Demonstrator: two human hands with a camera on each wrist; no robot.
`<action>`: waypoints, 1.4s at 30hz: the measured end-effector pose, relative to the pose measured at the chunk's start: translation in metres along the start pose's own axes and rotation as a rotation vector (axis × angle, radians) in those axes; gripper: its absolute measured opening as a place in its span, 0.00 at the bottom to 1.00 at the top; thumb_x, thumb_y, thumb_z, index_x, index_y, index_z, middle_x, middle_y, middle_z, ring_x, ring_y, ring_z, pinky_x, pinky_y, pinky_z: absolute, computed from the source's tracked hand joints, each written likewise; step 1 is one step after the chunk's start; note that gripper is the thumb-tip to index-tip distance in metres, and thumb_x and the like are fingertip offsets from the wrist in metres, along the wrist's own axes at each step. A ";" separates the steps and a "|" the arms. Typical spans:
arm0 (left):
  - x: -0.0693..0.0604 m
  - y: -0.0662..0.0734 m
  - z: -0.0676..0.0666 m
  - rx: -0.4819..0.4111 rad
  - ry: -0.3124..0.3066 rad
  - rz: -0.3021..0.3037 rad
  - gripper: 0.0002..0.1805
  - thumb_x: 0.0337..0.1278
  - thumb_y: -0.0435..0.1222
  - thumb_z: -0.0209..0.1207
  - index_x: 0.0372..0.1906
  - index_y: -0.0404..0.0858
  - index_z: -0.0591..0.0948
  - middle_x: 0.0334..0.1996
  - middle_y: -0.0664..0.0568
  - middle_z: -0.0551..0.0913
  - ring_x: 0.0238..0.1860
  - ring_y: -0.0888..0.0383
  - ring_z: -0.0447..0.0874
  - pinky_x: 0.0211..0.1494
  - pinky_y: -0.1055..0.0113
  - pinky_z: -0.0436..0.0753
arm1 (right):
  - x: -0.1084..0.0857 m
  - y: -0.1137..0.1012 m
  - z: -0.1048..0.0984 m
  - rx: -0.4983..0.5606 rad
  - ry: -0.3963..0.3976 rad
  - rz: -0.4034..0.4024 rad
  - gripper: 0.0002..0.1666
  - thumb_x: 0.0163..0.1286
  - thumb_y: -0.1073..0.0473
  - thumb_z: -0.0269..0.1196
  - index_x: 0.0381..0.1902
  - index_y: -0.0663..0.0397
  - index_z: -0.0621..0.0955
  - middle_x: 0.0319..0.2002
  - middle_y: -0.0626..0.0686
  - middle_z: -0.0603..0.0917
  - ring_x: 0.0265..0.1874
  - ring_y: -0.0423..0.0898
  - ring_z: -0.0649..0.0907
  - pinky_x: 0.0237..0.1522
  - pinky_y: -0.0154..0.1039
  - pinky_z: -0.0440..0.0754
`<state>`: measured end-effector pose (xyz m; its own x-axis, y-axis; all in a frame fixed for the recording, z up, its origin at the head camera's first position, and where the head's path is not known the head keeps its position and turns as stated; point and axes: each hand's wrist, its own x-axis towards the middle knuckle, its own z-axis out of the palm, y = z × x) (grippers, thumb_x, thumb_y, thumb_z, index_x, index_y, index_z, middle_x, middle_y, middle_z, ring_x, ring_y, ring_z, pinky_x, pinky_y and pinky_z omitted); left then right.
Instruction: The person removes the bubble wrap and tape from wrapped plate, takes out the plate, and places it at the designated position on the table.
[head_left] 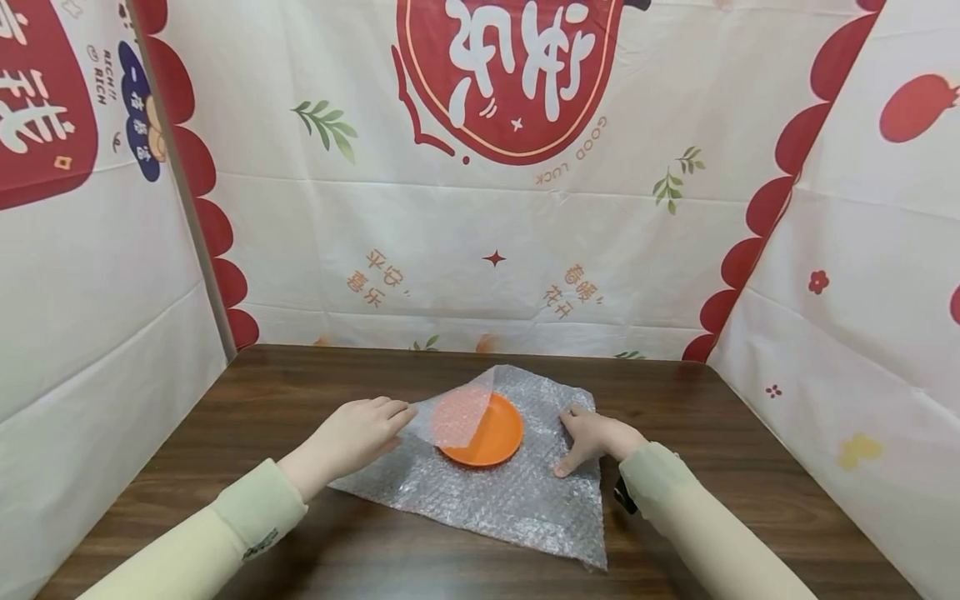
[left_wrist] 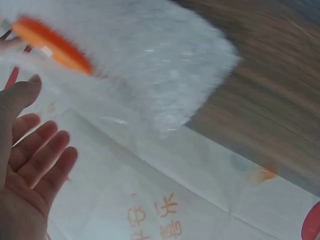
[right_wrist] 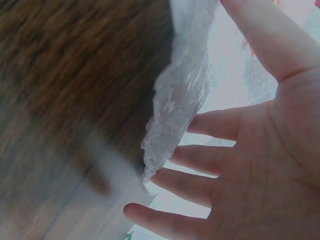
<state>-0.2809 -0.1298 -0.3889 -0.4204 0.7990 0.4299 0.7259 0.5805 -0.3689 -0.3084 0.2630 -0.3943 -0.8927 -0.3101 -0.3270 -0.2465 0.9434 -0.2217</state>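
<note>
An orange plate lies on a sheet of bubble wrap, with one corner of the wrap folded over its left part. The left hand is at the folded flap's left side, fingers extended; in the left wrist view its palm faces the wrap and holds nothing. On the wrap's right part is the right hand, thumb and fingers spread. The right wrist view shows that hand with its straight fingertips at the edge of the wrap; whether they press it cannot be told.
The dark wooden table extends around the wrap. Printed white cloth hangs behind it and on both sides. A small black object shows beside the right sleeve.
</note>
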 end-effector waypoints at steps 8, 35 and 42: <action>-0.006 -0.007 0.011 0.106 -0.005 0.097 0.25 0.48 0.40 0.72 0.53 0.35 0.83 0.48 0.47 0.84 0.44 0.54 0.84 0.44 0.64 0.83 | 0.006 -0.010 0.003 -0.018 -0.028 0.015 0.65 0.49 0.42 0.76 0.71 0.73 0.57 0.71 0.72 0.53 0.70 0.68 0.56 0.66 0.61 0.60; 0.005 -0.005 0.036 0.109 0.001 0.069 0.15 0.48 0.29 0.68 0.45 0.37 0.86 0.41 0.47 0.87 0.35 0.56 0.86 0.37 0.65 0.84 | 0.002 -0.008 0.002 -0.024 -0.021 0.040 0.65 0.48 0.42 0.77 0.71 0.73 0.57 0.71 0.72 0.54 0.69 0.67 0.57 0.65 0.61 0.61; 0.007 -0.008 0.036 0.074 -0.023 0.028 0.15 0.47 0.28 0.69 0.44 0.37 0.86 0.39 0.47 0.87 0.36 0.55 0.86 0.37 0.64 0.84 | 0.000 -0.005 0.000 -0.013 -0.018 0.038 0.65 0.48 0.43 0.77 0.71 0.74 0.57 0.71 0.74 0.53 0.69 0.69 0.57 0.65 0.62 0.60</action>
<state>-0.3088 -0.1230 -0.4125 -0.4133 0.8183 0.3995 0.6958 0.5668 -0.4411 -0.3074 0.2581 -0.3931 -0.8947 -0.2758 -0.3515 -0.2175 0.9561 -0.1965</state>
